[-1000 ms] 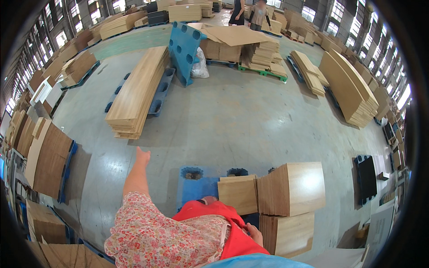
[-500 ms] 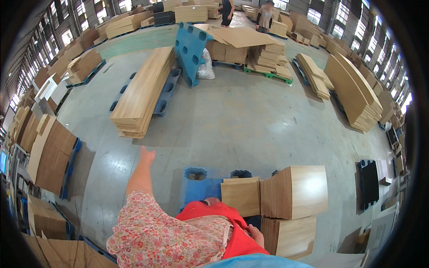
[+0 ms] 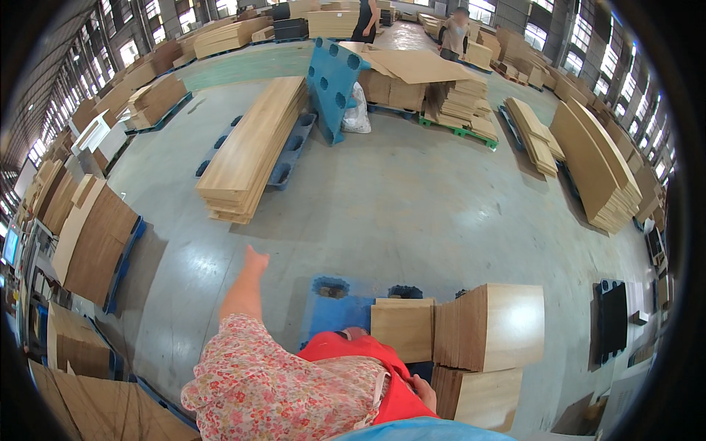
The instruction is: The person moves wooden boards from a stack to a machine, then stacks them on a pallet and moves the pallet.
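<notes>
My left arm, in a floral sleeve, stretches forward over the bare floor. My left hand holds nothing, its fingers apart, and it points toward the near end of a long stack of wood-grain boards on a blue pallet. A gap of floor separates the hand from the boards. My right hand hangs low beside my red apron, close to a stack of boards; its fingers are mostly hidden. In front of me, shorter boards and a taller board stack are on a blue pallet.
A blue plastic pallet leans upright by a white bag. Beyond stand board piles on a green pallet. More stacks line the left and right. Two people stand far back. A black pallet lies at right.
The view has turned slightly left, so the surroundings sit further right. My left arm stays stretched out, with the hand turned a little. The two distant people have shifted slightly.
</notes>
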Motion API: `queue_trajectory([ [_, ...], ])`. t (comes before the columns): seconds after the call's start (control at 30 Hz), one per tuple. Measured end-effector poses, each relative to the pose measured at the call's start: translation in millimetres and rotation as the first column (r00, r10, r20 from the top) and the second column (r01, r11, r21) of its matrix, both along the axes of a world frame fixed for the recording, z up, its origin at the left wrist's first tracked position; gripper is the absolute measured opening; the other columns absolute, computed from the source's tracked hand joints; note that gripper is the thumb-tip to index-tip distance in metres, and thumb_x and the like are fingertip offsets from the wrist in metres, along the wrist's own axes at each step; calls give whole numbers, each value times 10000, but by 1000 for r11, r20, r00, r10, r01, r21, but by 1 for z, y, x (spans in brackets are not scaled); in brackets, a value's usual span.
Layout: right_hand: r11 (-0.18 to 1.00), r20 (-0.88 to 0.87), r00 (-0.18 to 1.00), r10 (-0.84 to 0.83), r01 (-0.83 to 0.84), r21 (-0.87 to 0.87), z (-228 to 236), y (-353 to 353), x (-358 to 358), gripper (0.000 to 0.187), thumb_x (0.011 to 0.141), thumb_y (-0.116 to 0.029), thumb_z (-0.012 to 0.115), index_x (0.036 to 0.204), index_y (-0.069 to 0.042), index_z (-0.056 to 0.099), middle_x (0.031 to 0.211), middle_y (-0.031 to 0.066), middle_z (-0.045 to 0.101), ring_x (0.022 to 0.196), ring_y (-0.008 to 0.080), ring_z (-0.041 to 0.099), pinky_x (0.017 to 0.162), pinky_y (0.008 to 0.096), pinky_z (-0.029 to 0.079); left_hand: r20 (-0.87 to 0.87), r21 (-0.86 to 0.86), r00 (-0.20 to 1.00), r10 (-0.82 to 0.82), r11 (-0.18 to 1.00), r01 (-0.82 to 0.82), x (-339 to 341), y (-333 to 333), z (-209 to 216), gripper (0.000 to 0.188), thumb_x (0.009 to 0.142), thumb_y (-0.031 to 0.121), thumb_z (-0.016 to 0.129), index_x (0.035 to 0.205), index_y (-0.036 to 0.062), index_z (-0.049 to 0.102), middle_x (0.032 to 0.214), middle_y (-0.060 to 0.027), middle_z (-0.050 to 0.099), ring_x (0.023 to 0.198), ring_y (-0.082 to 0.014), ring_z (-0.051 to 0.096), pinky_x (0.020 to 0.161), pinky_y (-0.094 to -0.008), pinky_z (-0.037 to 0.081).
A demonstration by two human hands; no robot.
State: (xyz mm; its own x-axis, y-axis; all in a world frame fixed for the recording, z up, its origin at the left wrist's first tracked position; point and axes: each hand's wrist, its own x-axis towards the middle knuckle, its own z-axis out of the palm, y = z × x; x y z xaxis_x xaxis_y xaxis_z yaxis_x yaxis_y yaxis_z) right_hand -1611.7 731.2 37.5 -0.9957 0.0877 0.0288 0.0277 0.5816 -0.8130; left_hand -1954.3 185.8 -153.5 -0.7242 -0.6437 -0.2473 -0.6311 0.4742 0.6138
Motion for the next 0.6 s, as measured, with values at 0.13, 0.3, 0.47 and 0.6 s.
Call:
queue_trajectory([
  [0.13,995,75,994,-77,81,-50,9,-1,-1,145,826,-87,626,896,25,564,797,152,600,672,291,600,542,329,474,34,233,998,-48,972,38,8,39,16,851,793,244,644,1407,-55,137,1465,-228,194,1365,-307,205,1119,-341,203],
  [0.3,1000,-38,999,-2,2,-10,-9,6,0,148,821,-77,627,897,33,565,797,158,600,674,285,602,539,321,477,70,162,995,-78,985,66,18,33,17,823,811,261,624,1409,-40,145,1461,-238,196,1361,-319,212,1116,-362,207],
  [0.47,998,-3,1000,-1,1,-58,-20,4,-3,158,826,-74,619,917,41,559,788,169,589,675,281,602,534,312,476,397,-508,834,-384,665,548,58,55,-11,547,828,328,566,1276,39,446,1259,-235,453,1162,-345,449,963,-460,376],
  [0.6,979,-22,997,-72,66,-191,-26,1,0,159,838,-74,603,920,53,554,783,173,580,687,281,603,551,322,479,564,-240,562,-605,532,812,86,95,-16,466,838,394,537,1146,48,589,1222,-185,528,1141,-337,491,977,-459,379],
])
